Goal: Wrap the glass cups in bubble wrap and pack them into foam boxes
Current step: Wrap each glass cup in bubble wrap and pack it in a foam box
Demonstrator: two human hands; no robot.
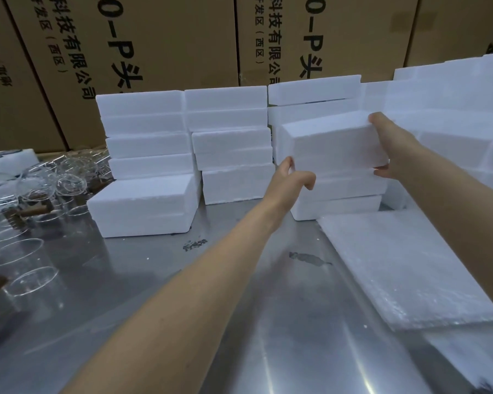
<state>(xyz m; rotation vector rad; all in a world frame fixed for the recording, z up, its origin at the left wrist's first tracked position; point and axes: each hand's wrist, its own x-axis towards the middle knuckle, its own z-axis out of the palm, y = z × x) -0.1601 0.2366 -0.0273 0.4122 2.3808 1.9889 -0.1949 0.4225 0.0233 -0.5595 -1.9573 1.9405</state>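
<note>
A white foam box [333,146] is tilted above a stack of foam boxes [339,200] at the back of the steel table [239,294]. My right hand [390,146] grips its right end, fingers over the top and thumb under. My left hand [291,180] holds the box's lower left corner with curled fingers. Several clear glass cups [26,251] with brown handles stand at the left. A stack of bubble wrap sheets [404,268] lies flat at the right.
More stacks of foam boxes [151,155] line the back of the table, with another pile [453,109] at the far right. Brown printed cartons [154,46] form a wall behind them. Bare steel lies in front, between the cups and the bubble wrap.
</note>
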